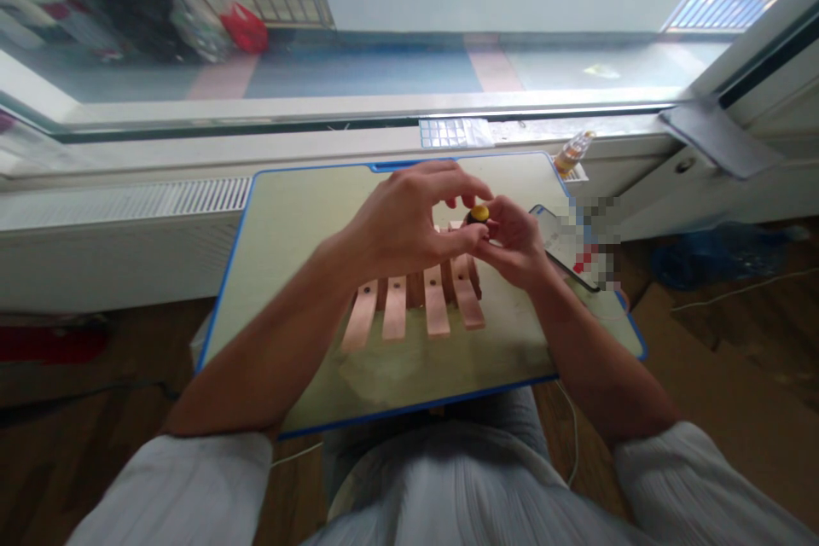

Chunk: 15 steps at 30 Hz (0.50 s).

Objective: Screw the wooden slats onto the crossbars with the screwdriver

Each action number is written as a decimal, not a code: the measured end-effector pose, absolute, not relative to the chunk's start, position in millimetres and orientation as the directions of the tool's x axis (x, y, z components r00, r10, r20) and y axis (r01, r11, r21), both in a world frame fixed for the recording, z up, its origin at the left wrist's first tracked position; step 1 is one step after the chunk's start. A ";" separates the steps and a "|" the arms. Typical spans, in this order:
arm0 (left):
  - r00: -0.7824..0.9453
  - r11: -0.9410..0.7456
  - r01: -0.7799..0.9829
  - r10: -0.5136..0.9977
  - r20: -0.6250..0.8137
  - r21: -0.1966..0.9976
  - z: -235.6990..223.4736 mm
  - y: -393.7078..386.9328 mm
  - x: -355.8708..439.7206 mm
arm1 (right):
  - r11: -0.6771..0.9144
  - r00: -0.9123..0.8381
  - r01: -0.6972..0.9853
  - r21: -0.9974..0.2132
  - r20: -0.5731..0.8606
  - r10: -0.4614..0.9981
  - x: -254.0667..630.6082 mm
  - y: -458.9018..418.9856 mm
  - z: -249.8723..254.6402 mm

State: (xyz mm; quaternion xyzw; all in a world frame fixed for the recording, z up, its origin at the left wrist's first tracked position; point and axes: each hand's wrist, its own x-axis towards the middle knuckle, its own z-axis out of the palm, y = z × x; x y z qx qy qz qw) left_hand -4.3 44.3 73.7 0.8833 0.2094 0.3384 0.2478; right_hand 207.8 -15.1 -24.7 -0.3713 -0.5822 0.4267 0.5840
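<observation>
Over the small table, my two hands meet. My right hand has its fingers closed around a small dark round piece with a yellow top. Its exact kind is too small to tell. My left hand arches beside it, fingers curved and apart from the thumb, whose tip is close to the piece. I see nothing held in the left hand. Below the hands, several flat wooden strips, each with a dark dot near its upper part, stick out toward me from a wooden object, partly hidden by my left hand and wrist.
The pale tabletop has a blue edge. A phone, partly pixelated, lies on its right side. A bottle with amber liquid stands beyond the back right corner. A plastic sheet rests on the windowsill.
</observation>
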 end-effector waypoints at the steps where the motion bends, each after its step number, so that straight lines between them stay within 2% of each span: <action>1: 0.670 -0.787 0.214 0.549 0.500 0.578 73.8 44.3 -3.9 | 0.365 -0.043 -0.054 -0.929 0.368 0.929 207.8 -15.5 -24.0; 7: 0.627 -0.791 0.232 0.566 0.535 0.566 73.5 43.6 -2.8 | 0.364 -0.040 0.016 -0.931 0.363 0.931 206.1 -16.7 -22.1; 15: 0.665 -0.783 0.219 0.556 0.498 0.583 75.1 43.4 -4.6 | 0.300 -0.064 -0.062 -0.952 0.303 0.951 206.6 -15.8 -24.3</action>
